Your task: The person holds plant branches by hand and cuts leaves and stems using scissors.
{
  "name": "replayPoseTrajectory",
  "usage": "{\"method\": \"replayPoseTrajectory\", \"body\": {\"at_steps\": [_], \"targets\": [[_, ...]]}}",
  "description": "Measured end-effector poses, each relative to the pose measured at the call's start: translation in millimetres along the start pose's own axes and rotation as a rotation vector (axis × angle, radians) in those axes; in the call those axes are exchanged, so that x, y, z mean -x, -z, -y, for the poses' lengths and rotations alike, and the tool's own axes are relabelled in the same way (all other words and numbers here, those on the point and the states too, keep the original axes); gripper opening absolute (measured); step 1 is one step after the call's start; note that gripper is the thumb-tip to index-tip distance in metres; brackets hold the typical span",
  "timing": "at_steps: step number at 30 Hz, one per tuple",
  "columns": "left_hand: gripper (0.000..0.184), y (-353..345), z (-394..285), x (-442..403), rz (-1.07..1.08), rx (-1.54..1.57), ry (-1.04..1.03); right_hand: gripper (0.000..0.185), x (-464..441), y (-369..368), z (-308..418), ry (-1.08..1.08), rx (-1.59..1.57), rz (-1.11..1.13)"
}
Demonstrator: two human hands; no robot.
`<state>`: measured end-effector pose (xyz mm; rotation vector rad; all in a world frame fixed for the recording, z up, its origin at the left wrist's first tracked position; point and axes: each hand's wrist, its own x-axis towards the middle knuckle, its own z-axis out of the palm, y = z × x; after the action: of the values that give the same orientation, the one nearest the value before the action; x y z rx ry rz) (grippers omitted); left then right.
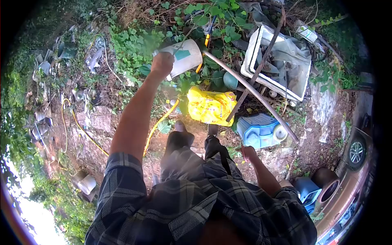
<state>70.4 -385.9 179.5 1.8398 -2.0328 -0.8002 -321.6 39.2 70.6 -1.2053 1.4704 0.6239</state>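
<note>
My left hand [162,63] is stretched forward with fingers closed, at the near left end of a white bucket [191,57] with a green patch. What it grips is hidden; a thin stem [185,37] rises just beyond, and blurred green leaves [145,43] show beside it. Low at my right side, my right hand [249,154] is closed around a small, thin reddish thing I cannot make out. Close to that hand lies a blue and white plastic container [261,130]. A yellow printed bag [210,107] is on the ground before my feet.
A white foam box [252,49] holds clear plastic sheeting. Two long poles cross near it, one a pale wooden pole [249,87]. A yellow hose [161,124] runs past my left foot. Leafy vines [130,51] cover the ground ahead; a parked vehicle [355,171] stands right.
</note>
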Motion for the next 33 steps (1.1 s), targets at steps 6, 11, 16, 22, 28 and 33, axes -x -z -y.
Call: {"method": "replayPoseTrajectory", "body": {"at_steps": [6, 11, 16, 22, 28, 33], "targets": [[0.025, -3, 11, 6, 0.027, 0.108, 0.036, 0.029, -8, -55, -57, -0.257, -0.345, -0.103], [0.016, -9, 68, -11, 0.069, 0.078, -0.057, 0.041, 21, -48, -10, -0.508, -1.046, -0.356], [0.016, 25, 140, -51, 0.104, 0.160, -0.100, 0.033, 30, -165, 61, -0.884, -1.238, -0.442], [0.023, 79, 226, -91, 0.182, 0.360, -0.037, 0.032, 83, -233, 279, -0.833, -1.176, -0.280], [0.022, 130, 276, -144, 0.140, 0.348, -0.162, 0.032, 99, -215, 420, -0.769, -1.221, -0.345], [0.020, 172, 288, -166, 0.216, 0.370, -0.096, 0.032, 96, -182, 467, -0.743, -1.215, -0.418]]}}
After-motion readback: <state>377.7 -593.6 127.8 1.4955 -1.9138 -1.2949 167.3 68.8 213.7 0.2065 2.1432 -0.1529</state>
